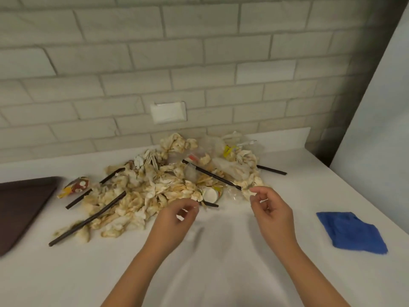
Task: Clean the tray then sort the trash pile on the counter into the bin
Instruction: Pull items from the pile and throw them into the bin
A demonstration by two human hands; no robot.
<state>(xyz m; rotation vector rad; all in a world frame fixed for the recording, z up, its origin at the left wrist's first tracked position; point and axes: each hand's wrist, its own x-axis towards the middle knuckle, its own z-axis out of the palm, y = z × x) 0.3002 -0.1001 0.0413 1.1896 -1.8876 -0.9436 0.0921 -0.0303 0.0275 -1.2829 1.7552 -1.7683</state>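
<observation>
Low in the frame, two bare forearms reach up over the white counter (221,273). The left hand (177,220), centre, has loosely curled fingers with nothing between them, hovering just beside the near edge of the trash. The right hand (271,212) is likewise loosely curled and empty; its forefinger tip sits at a stained napkin's edge (whether it touches I cannot tell). A crumpled blue cloth (352,232) lies well apart at lower right.

Above the hands, the trash pile of stained crumpled napkins (155,187) spreads across mid-frame, with thin black straws (88,220) sticking out, a small white round lid (209,194) near the front and clear plastic scraps behind. A red and yellow wrapper (76,187) lies just left of it, and the dark brown plastic tray (20,207) sits bare at the left edge, so sorting looks like the step in hand. No bin is in view.

Best, I judge, to pull the straws first, lengthwise, since the soft napkins will drag along otherwise; then gather napkins in handfuls and keep plastics separate.
</observation>
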